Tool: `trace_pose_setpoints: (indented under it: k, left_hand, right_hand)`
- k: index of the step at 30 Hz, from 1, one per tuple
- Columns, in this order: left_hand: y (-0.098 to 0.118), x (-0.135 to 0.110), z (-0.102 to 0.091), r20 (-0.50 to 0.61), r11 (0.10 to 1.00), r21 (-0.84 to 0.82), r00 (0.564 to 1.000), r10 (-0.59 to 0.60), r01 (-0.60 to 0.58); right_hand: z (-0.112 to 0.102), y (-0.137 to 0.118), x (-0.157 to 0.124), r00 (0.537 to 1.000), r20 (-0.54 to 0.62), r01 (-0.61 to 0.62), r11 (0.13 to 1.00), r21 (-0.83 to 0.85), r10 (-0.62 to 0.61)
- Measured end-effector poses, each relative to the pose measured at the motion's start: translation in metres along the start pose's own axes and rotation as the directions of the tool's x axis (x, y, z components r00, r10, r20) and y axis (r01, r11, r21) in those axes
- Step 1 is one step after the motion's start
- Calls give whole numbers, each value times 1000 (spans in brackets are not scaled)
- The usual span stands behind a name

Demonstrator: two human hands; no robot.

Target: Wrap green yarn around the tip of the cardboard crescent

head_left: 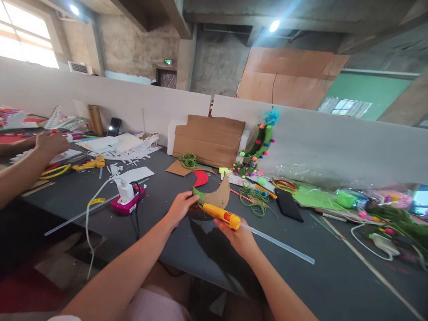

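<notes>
My left hand [180,206] pinches the green-wrapped tip of a crescent-shaped cardboard piece [219,197], held just above the dark table [187,249]. My right hand [236,234] grips a yellow and orange glue gun [221,216]. Its nozzle points at the crescent's green end, and a clear glue stick [277,243] juts out of its back to the right. Green yarn [254,198] lies just beyond the crescent.
A finished green crescent with pompoms [257,149] leans on the white partition beside folded cardboard [209,139]. A black phone [288,204], a pink power strip with a white plug [128,198] and cables lie nearby. Another person's arm [30,162] works at far left near another glue gun [88,164].
</notes>
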State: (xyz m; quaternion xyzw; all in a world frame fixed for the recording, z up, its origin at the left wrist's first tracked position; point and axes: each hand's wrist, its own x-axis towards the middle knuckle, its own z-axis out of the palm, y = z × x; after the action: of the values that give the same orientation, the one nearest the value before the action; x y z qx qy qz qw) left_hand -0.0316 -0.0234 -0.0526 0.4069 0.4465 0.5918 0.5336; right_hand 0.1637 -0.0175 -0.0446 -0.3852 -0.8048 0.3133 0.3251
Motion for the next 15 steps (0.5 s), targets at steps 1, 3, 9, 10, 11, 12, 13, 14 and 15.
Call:
trace_pose_setpoints:
  k: [1,3,9,10,11,12,13,14,15]
  left_hand:
    - [-1,0,0,5,1000,13,1000,-3,3]
    - [-2,1,-1,15,999,38,1000,-15,14]
    - [-4,2,-2,23,995,86,998,-51,49]
    - [-4,2,-2,22,995,90,998,-53,51]
    - [-4,2,-2,23,994,93,998,-55,53]
    - [-4,2,-2,24,994,95,998,-57,54]
    - [-4,2,-2,26,994,97,998,-58,55]
    - [-4,2,-1,27,994,98,998,-57,54]
    - [-3,1,-1,28,994,98,998,-55,52]
  right_hand:
    - [1,1,0,1000,2,6,1000,-18,-6]
    - [1,2,0,1000,4,14,998,-53,-14]
    - [2,4,0,1000,5,26,994,-110,-26]
    - [2,4,0,1000,5,26,993,-115,-25]
    - [2,3,0,1000,5,25,992,-120,-25]
    - [2,3,0,1000,7,25,992,-124,-25]
    - [3,2,0,1000,9,26,992,-127,-25]
    - [3,1,0,1000,12,28,991,-129,-27]
    - [3,0,0,999,14,30,991,-130,-28]
